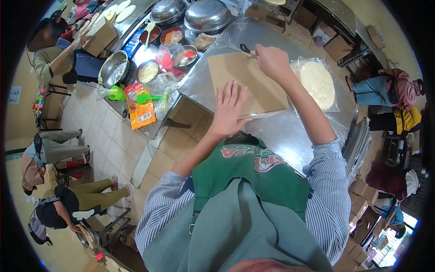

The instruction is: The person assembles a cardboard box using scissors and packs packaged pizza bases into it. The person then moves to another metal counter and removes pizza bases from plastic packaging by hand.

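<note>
A flat brown cardboard sheet (242,84) lies on the metal table, with a clear plastic edge along its near side. My left hand (231,109) is open, its fingers spread on the sheet's near left part. Over the far right edge of the sheet, my right hand (273,63) is closed in a fist around a slim tool with a black end (245,48); its kind is hidden by the fingers. Just right of the sheet, a round pale flatbread (316,85) rests in clear plastic, close to my right forearm.
Left of the sheet are bowls of toppings, such as one with shredded white food (147,71), an orange pouch (139,106) and a green spatula (152,98). Large metal lids (207,16) stand at the back. Other people work at both sides.
</note>
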{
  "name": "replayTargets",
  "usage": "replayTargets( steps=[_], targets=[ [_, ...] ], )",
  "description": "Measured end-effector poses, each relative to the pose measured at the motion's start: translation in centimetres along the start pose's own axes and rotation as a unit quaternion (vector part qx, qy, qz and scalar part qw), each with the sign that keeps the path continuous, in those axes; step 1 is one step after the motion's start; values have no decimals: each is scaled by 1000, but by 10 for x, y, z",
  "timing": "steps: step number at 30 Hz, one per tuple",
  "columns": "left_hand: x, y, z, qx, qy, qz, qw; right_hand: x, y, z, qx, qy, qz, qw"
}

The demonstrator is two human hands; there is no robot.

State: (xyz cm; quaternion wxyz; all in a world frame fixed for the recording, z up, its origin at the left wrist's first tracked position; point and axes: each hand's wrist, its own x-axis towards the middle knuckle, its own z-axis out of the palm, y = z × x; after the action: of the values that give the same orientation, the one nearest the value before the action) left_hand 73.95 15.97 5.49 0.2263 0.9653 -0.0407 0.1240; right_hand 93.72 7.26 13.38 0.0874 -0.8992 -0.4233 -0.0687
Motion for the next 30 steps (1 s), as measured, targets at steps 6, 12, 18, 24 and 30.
replayTargets(
  steps=[6, 12, 18, 24, 30],
  targets=[
    [1, 3, 0, -17, 2, -5, 1000, -5, -4, -2, -7, 7, -4, 1000],
    [4, 13, 13, -13, 20, -20, 1000, -4, -9, 12, 24, 23, 6, 999],
    [3, 16, 18, 4, 20, -31, 999, -8, -11, 10, 35, 28, 1, 999],
    [5, 16, 19, -7, 25, -46, 999, -23, -18, 14, 22, 43, 20, 999],
    [7, 22, 20, -9, 48, -44, 998, -38, -25, 21, 7, 54, 37, 998]
  ],
)
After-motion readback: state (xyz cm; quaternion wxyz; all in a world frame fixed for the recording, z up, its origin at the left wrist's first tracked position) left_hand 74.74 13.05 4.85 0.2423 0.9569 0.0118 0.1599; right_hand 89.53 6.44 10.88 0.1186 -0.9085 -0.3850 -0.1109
